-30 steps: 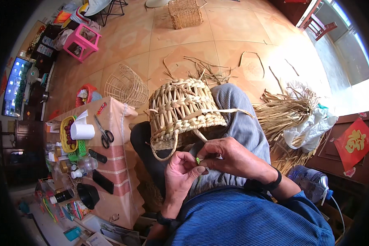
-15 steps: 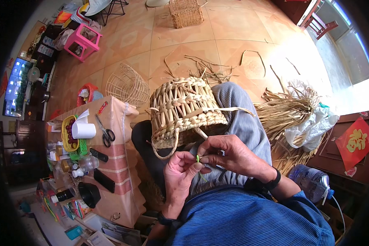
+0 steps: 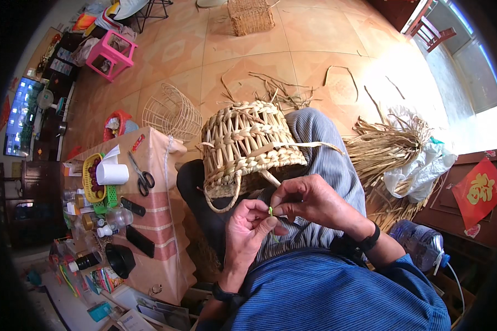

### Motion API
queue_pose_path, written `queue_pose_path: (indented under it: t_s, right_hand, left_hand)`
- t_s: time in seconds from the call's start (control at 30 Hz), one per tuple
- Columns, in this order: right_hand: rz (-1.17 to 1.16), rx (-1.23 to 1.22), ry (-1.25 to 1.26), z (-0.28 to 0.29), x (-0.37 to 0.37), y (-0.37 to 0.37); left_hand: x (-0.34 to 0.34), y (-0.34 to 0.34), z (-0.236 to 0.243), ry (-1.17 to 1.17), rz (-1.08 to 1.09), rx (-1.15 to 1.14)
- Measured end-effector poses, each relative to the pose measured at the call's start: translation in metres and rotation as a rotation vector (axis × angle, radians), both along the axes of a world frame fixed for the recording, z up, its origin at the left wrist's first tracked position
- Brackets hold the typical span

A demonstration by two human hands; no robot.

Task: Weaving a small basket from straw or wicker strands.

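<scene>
Over my lap, my left hand and my right hand meet, thumbs and fingertips pinched on a small green string. A thin tail of it hangs below the fingers. Just beyond them a woven straw basket lies tipped on its side against my knees, its open rim toward me. Looped handles stand out from that rim, and one loose flat strand crosses the side and sticks out to the right. The fingers do not touch the basket's body.
At the left a cloth-covered table carries scissors, a paper roll, a yellow basket of fruit and a black phone. A wire frame basket stands beyond it. Straw bundles and a water jug lie at the right.
Both hands have shifted slightly to the right and up with the green string still pinched between them. The basket stays nearly where it was.
</scene>
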State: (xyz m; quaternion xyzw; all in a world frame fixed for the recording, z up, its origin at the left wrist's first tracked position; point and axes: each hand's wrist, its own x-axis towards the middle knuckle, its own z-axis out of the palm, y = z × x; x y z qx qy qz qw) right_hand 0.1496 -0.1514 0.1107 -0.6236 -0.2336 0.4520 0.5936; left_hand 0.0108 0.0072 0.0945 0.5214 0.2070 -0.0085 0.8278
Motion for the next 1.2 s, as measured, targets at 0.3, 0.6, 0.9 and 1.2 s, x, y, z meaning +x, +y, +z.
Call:
queue_pose_path:
  t_s: [0.3,0.6,0.9,1.2]
  right_hand:
    - [-0.043,-0.05,0.0,0.008,0.006,0.005]
    - [-0.051,-0.114,-0.261,0.006,-0.003,0.007]
    - [-0.118,-0.075,-0.324,0.002,-0.015,0.01]
    - [-0.074,-0.028,-0.794,0.005,-0.029,0.01]
  left_hand:
    - [0.013,-0.002,0.006,0.056,-0.05,0.749]
    - [0.009,0.007,0.011,-0.232,-0.077,1.183]
    - [0.011,0.009,0.003,-0.265,-0.046,1.199]
    - [0.012,0.009,0.008,-0.032,0.099,0.878]
